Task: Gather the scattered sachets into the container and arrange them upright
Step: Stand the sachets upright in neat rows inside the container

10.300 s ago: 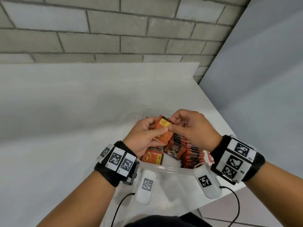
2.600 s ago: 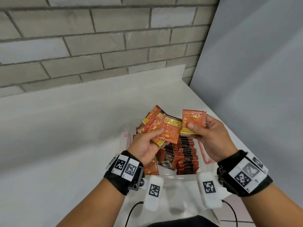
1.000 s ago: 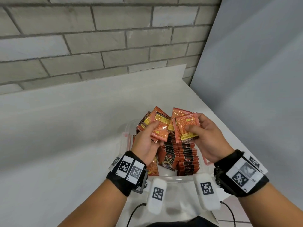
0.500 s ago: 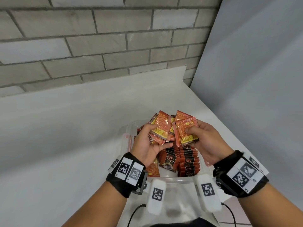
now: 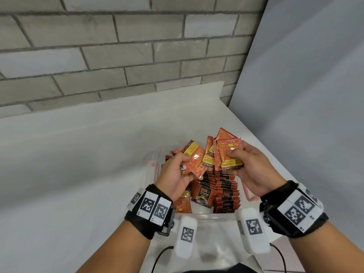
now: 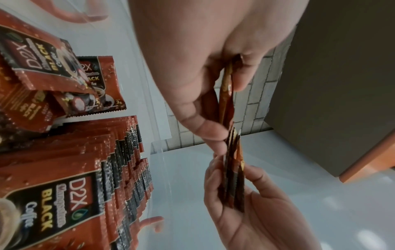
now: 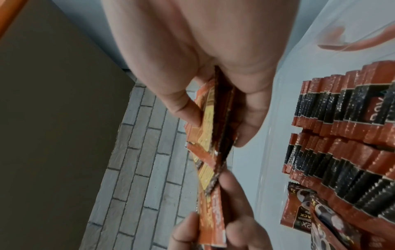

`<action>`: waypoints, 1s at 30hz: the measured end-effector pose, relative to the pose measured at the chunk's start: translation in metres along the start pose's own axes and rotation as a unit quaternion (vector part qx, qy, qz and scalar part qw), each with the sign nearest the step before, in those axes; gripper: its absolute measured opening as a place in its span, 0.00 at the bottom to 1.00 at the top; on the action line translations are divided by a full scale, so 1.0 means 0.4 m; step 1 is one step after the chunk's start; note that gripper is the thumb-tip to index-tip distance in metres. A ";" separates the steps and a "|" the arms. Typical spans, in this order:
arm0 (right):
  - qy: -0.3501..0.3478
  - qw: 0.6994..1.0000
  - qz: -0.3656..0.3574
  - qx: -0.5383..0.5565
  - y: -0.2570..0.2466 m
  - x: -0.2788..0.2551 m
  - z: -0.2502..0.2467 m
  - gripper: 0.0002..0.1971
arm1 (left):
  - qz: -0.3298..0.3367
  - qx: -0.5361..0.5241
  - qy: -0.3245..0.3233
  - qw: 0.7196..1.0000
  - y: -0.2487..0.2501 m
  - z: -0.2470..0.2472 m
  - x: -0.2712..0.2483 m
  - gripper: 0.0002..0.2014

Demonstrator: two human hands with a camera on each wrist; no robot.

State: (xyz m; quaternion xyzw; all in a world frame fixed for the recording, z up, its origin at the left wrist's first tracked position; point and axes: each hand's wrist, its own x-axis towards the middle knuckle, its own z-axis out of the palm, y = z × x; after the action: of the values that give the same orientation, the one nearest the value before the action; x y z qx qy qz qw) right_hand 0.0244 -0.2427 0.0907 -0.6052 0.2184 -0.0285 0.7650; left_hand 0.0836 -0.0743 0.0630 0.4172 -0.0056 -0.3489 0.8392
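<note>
Overhead, a fanned bunch of sachets [image 5: 195, 160] is pinched in the left hand [image 5: 175, 178], a second bunch [image 5: 229, 156] in the right hand [image 5: 250, 170], both held above the clear container [image 5: 212, 217] on the white desk [image 5: 78, 154]. Rows of upright sachets [image 5: 226, 194] are packed at its right.

From the left wrist, the grip is seen clamped on sachet edges.

From the right wrist, likewise.
</note>
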 end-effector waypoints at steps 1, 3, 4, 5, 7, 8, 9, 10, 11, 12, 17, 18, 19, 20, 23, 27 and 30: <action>-0.004 1.000 -0.003 -0.004 -0.004 -0.001 -0.001 0.11 | 0.003 0.024 -0.008 1.000 0.003 0.001 -0.004 0.11; -0.013 1.000 -0.007 -0.012 -0.009 -0.001 -0.001 0.12 | 0.010 0.072 -0.015 0.997 0.004 0.001 -0.007 0.10; -0.017 1.000 -0.008 -0.016 -0.010 0.000 -0.001 0.12 | 0.015 0.095 -0.019 0.995 0.003 -0.001 -0.006 0.10; -0.019 1.000 -0.009 -0.020 -0.010 0.000 -0.001 0.12 | 0.021 0.117 -0.021 0.993 0.003 -0.002 -0.006 0.11; -0.022 0.999 -0.007 -0.029 -0.008 0.001 0.002 0.12 | 0.028 0.143 -0.024 0.989 0.003 -0.003 -0.006 0.12; -0.026 0.999 -0.004 -0.033 -0.007 0.001 0.004 0.12 | 0.028 0.154 -0.029 0.987 0.003 0.000 -0.006 0.13; -0.032 0.999 -0.002 -0.039 -0.007 0.000 0.006 0.12 | 0.026 0.166 -0.037 0.985 0.005 0.004 -0.004 0.14; -0.037 0.998 -0.002 -0.045 -0.008 0.000 0.008 0.13 | 0.019 0.176 -0.046 0.983 0.008 0.008 -0.002 0.15; -0.038 0.998 -0.004 -0.053 -0.010 0.000 0.009 0.13 | 0.010 0.180 -0.052 0.982 0.012 0.012 0.000 0.15; -0.036 0.998 -0.009 -0.060 -0.013 0.000 0.011 0.13 | -0.002 0.174 -0.054 0.983 0.017 0.013 0.003 0.14; -0.011 0.999 -0.028 -0.031 -0.025 0.005 -0.001 0.13 | 0.030 0.147 -0.021 0.988 0.034 -0.002 0.020 0.15; -0.006 0.999 -0.027 -0.020 -0.026 0.005 -0.002 0.13 | 0.035 0.138 -0.018 0.990 0.031 -0.006 0.022 0.13; -0.003 1.000 -0.025 -0.010 -0.025 0.005 -0.002 0.13 | 0.037 0.124 -0.017 0.991 0.031 -0.007 0.021 0.11; -0.002 1.000 -0.022 0.002 -0.023 0.004 -0.001 0.13 | 0.039 0.111 -0.021 0.993 0.031 -0.008 0.020 0.09; -0.012 1.000 -0.011 0.027 -0.019 0.001 0.008 0.12 | 0.061 0.149 -0.053 0.985 0.024 -0.009 0.014 0.12; -0.040 0.999 -0.002 0.025 -0.019 -0.004 0.026 0.12 | 0.068 0.209 -0.093 0.971 0.014 0.002 -0.001 0.14; -0.062 0.998 0.007 0.033 -0.017 -0.011 0.033 0.14 | 0.069 0.166 -0.081 0.980 0.014 0.001 0.006 0.28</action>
State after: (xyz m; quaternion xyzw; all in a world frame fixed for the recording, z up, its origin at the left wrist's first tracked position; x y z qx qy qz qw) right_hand 0.0266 -0.2310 0.1007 -0.5788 0.1737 0.0074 0.7967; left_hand 0.0885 -0.0737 0.0667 0.5192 -0.1603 -0.3171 0.7773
